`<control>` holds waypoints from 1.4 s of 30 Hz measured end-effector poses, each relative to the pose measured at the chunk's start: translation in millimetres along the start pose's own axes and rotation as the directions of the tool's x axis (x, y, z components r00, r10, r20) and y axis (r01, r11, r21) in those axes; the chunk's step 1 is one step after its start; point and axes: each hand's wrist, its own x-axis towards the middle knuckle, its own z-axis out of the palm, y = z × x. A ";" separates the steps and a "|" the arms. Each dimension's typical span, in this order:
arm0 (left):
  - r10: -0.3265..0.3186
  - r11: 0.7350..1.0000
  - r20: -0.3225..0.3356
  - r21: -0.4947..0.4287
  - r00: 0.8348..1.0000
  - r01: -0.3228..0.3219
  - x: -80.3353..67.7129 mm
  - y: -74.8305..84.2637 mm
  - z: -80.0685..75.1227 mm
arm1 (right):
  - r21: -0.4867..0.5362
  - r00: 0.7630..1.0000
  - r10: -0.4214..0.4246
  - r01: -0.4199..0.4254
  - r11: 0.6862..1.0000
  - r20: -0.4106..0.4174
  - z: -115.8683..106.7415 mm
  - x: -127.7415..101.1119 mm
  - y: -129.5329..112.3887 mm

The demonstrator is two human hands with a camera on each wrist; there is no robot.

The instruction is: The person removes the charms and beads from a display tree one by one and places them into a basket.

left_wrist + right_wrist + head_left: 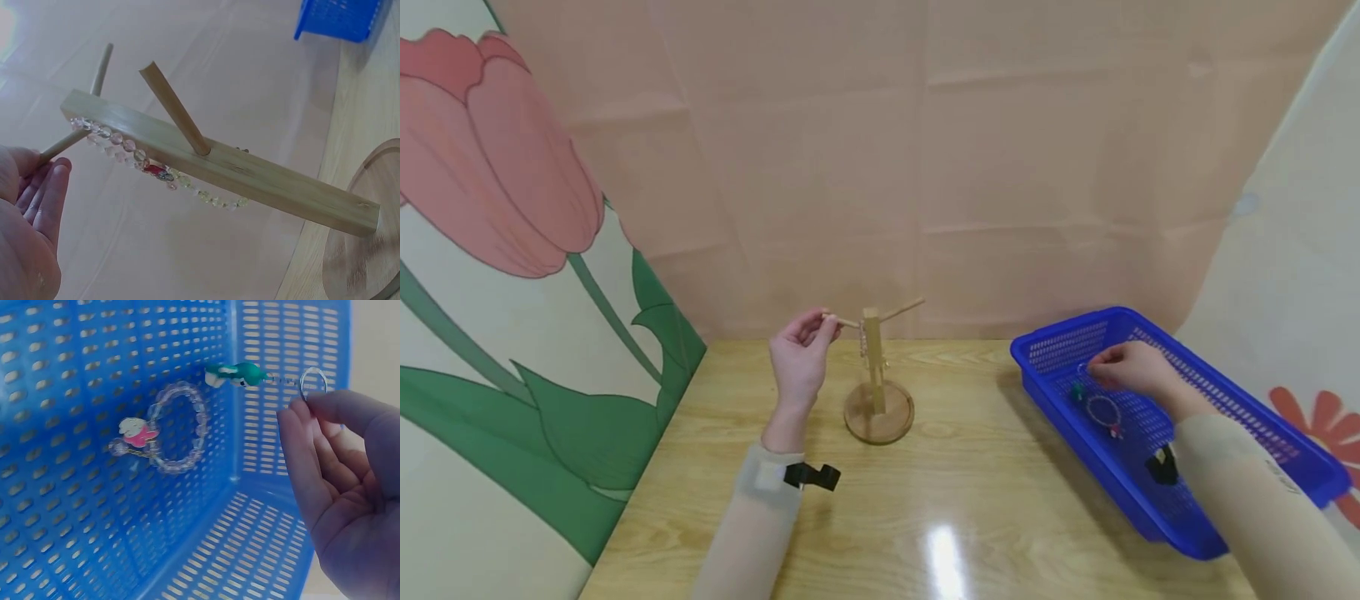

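Note:
My left hand (pixel 801 362) pinches the tip of a thin peg on a wooden stand (pixel 875 358) with a round base. A pink beaded bracelet (pixel 119 142) with a red charm hangs from that peg, against the post. Pale green beads (pixel 206 197) show behind the post in the left wrist view. Inside the blue basket (pixel 1078 450), my right hand (pixel 1131 367) pinches the metal ring of a keychain (pixel 250 374). A green and white figure dangles from its short chain. A clear beaded bracelet (pixel 181 428) with a pink and white charm lies on the basket floor.
The stand is on a wood-grain table (pixel 970 467), left of the basket. Other pegs (pixel 175 106) stick out from the post. A pinkish cloth (pixel 962 167) hangs behind, with flower-printed panels (pixel 647 392) at the sides.

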 end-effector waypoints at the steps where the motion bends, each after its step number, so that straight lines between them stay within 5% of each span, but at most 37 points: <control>1: 0.002 1.000 0.002 0.001 1.000 -0.002 0.1 0.3 0.4 | -0.016 1.000 0.004 -0.004 1.000 -0.008 0.9 0.8 2.4; 5: 0.007 1.000 0.002 0.002 1.000 -0.007 0.9 0.0 1.5 | -0.086 0.999 0.018 -0.022 0.996 -0.051 3.2 4.0 13.6; 21: 0.003 1.000 -0.014 0.003 1.000 -0.003 -0.2 1.5 1.1 | -0.110 0.980 0.013 -0.036 0.993 -0.198 4.0 3.7 30.1; 42: 0.011 0.999 0.002 0.039 1.000 -0.011 0.4 3.0 -0.8 | -0.089 0.985 0.057 -0.072 0.993 -0.162 8.5 14.8 36.9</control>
